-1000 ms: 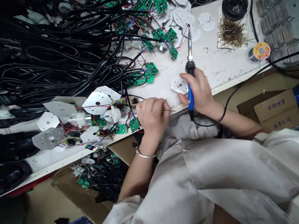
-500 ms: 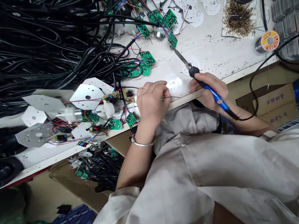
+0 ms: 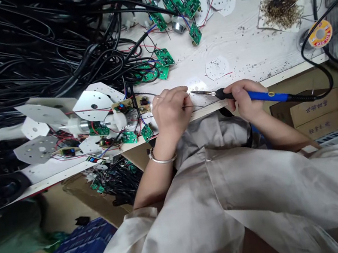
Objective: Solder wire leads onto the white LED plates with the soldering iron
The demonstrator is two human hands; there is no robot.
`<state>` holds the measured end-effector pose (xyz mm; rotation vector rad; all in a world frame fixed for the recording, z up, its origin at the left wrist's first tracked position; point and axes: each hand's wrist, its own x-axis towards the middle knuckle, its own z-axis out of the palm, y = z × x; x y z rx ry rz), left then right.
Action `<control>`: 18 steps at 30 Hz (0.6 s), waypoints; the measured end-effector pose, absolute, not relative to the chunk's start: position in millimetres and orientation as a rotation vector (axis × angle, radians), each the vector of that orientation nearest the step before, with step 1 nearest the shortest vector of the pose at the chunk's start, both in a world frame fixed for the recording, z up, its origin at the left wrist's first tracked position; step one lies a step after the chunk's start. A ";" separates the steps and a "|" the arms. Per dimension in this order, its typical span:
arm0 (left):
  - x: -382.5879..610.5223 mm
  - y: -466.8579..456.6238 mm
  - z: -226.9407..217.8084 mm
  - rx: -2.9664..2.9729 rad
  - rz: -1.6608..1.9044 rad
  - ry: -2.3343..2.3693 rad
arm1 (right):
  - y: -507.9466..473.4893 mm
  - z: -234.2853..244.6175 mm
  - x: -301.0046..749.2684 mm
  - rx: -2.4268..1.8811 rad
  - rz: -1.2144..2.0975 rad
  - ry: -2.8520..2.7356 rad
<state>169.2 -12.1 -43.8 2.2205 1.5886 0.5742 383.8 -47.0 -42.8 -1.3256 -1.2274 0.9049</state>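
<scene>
My right hand [image 3: 247, 97] is closed around the blue handle of a soldering iron [image 3: 271, 95]. Its metal tip points left and lies close to the fingers of my left hand [image 3: 171, 111], over a white perforated plate [image 3: 196, 83] at the table's front edge. My left hand is curled, with a thin black wire [image 3: 197, 106] sticking out from its fingers. What lies beneath those fingers is hidden. Just left of it is a tan circuit board [image 3: 143, 103]. A second white plate [image 3: 216, 68] lies beyond the iron, with a short red wire beside it.
Bundled black cables [image 3: 44, 48] cover the back left, with green circuit boards [image 3: 164, 56] at their ends. White plates on a motor assembly [image 3: 79, 127] stand at left. At right are a solder spool [image 3: 319, 33] and a card of brown residue [image 3: 281, 4]. The iron's cord loops over the right edge.
My right hand has swung the soldering iron's tip from a green board at the back down to my left fingers. The left hand stays nearly in place. The view has shifted slightly.
</scene>
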 end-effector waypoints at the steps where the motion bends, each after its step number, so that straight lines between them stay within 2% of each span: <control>1: 168.9 -12.0 -43.7 2.230 0.573 1.582 | -46.5 -41.2 383.8 -1.327 0.913 -1.248; 18: 171.1 -14.2 -44.5 2.255 0.617 1.611 | -47.3 -38.6 390.1 -1.352 0.971 -1.396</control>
